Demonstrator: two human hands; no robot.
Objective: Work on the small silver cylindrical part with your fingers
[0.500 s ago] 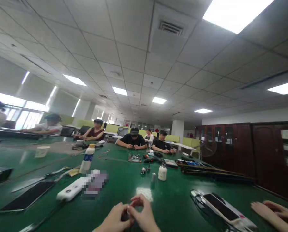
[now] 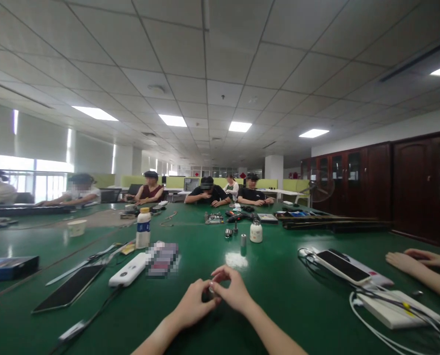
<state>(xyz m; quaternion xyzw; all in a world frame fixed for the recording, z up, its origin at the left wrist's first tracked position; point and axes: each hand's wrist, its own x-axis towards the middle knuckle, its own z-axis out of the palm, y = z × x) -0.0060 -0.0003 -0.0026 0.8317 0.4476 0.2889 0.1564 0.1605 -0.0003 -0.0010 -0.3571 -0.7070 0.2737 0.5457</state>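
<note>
Above the green table (image 2: 279, 315), my left hand (image 2: 194, 301) and my right hand (image 2: 233, 288) meet at the fingertips. Both are closed around a small metallic-looking object (image 2: 211, 292), mostly hidden by the fingers. Beyond them stand a small metal cylinder (image 2: 243, 240) and a white bottle (image 2: 255, 231). Several small metal parts (image 2: 228, 233) lie just left of the cylinder.
To the left are a white power bank (image 2: 129, 270), a dark tablet (image 2: 70, 288) and a bottle with a blue label (image 2: 143, 229). Phones (image 2: 343, 266), cables and a white box (image 2: 397, 308) lie at right, near another person's hands (image 2: 408, 261). More people sit across the table.
The camera view has tilted down and levelled, showing more of my forearms and the white box at right. My hands remain together around the small object.
</note>
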